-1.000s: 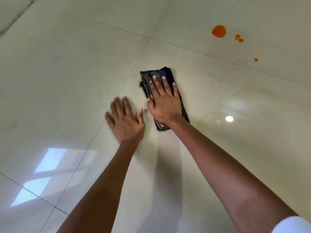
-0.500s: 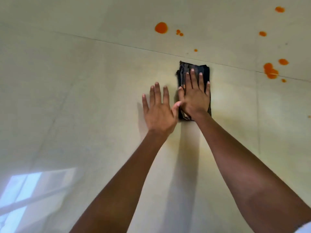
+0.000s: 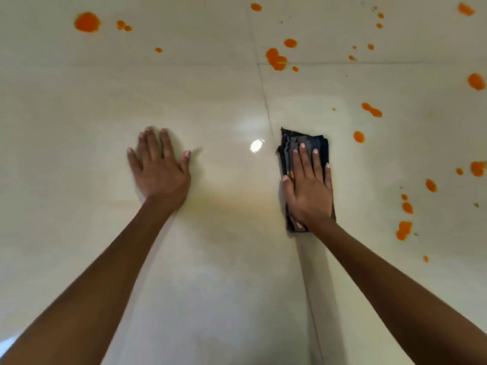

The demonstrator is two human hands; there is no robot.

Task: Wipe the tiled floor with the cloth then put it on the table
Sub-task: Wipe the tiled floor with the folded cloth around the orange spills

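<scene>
A: Start nearest. What are the hands doing?

B: Two bare forearms reach forward from the bottom of the view. The left hand (image 3: 161,167) lies flat on the tiled floor (image 3: 210,259), fingers spread, holding nothing; it looks like a brace. The right hand (image 3: 308,188) is pressed palm-down, fingers extended, on the cloth (image 3: 303,140).

A: And the cloth itself?

B: Dark, folded into a narrow stack of layers, lying on the floor just right of a grout line (image 3: 266,106). Only its far end and edges show past the hand.

A: How would it handle?

B: I'd judge it soft and light, and likely to slide easily on that glossy tile, so it needs a flat palm to keep the folds together. To lift it, pinch across the whole stack at one end so the layers don't fan open.

A: Any containers?

B: None in view, and no surface to put it on either.

A: Farther out?

B: Orange splatters (image 3: 276,59) dot the tiles beyond and to the right of the cloth, the closest spot (image 3: 358,136) just beside its far corner. The wiping looks far from finished.
</scene>
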